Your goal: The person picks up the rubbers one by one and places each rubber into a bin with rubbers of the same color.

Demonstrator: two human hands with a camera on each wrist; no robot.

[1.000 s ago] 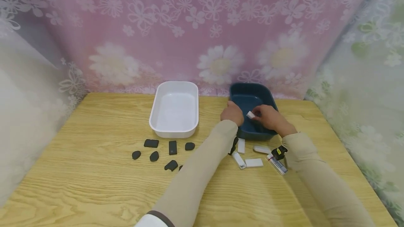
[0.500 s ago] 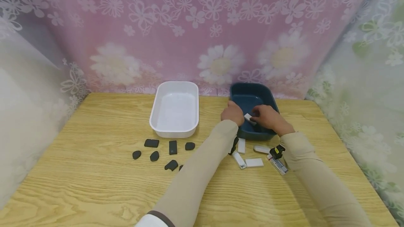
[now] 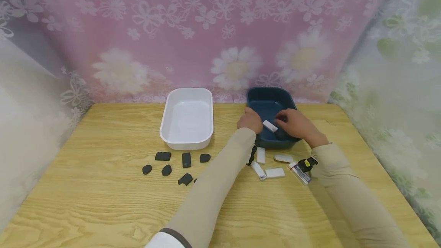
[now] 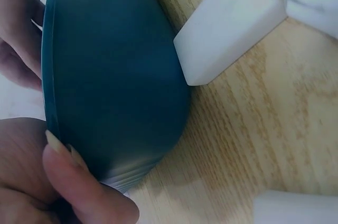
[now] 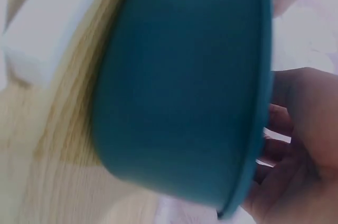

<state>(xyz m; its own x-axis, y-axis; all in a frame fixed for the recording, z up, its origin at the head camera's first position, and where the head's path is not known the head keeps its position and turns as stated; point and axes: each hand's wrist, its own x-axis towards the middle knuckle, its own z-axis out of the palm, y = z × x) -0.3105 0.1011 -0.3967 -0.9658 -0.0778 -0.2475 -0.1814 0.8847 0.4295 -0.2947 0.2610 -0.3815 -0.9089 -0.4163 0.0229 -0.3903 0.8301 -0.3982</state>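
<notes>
Seven black pieces [image 3: 167, 170] are counted at left, one half hidden by the sleeve. The left hand [image 3: 250, 119] is curled against the dark tray [image 3: 268, 98]'s left rim; its grip cannot be told. A white block [image 3: 270, 126], pinched by the right hand [image 3: 293, 123], is held over that tray. Five white pieces [image 3: 275, 172] lie below.

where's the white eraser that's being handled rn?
Head view: the white eraser is over the dark blue tray, between the left hand and the right hand.
</notes>
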